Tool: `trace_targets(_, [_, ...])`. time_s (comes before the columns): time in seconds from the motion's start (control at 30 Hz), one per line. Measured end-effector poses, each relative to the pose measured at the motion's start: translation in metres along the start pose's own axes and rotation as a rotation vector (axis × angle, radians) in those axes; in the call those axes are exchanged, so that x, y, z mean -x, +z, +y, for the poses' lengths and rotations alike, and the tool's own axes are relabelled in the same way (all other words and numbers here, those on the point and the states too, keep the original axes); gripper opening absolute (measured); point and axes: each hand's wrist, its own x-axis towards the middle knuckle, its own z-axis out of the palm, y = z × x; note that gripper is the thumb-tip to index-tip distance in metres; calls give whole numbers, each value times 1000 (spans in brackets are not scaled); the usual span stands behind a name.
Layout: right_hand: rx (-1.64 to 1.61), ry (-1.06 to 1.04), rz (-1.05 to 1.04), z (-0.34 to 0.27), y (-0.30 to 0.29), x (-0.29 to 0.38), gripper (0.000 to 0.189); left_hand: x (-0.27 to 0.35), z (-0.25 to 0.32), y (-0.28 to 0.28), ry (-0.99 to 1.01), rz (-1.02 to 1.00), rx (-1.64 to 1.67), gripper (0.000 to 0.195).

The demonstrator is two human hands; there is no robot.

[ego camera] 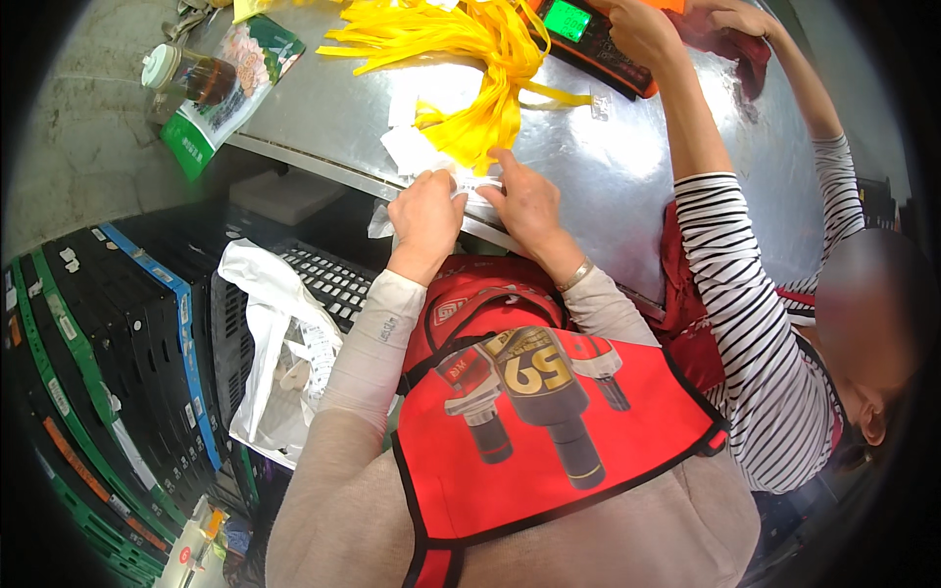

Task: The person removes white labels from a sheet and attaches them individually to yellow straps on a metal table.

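At the near edge of a metal table (331, 151), my left hand (428, 213) pinches a white paper label strip (470, 181) between thumb and fingers. On the strip's other side is my right hand (526, 198), its thumb and fingers bent at the paper; whether it grips is hard to tell. Just beyond my fingers lies a large bundle of yellow straps (470, 132), with more white paper (412, 151) beside its lower end. One yellow strap runs right to a small clear tag (600, 107).
A co-worker in striped sleeves (724, 242) reaches over a digital scale (588, 44) and dark red cloth (742, 55) at right. A lidded jar (198, 73) and green packet (195, 140) stand left. Stacked crates (125, 316) and a white bag (257, 353) are below.
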Motion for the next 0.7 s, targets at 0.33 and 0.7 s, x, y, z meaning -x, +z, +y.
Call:
trace_targets(0.33, [-26,-30,13,18,-8,-1,48,-2,2,2,-1,22,-6,25])
trace_targets(0.7, [-212,-75,-86,25,-17,10,36,-1,14,1,-129,-36,199,17])
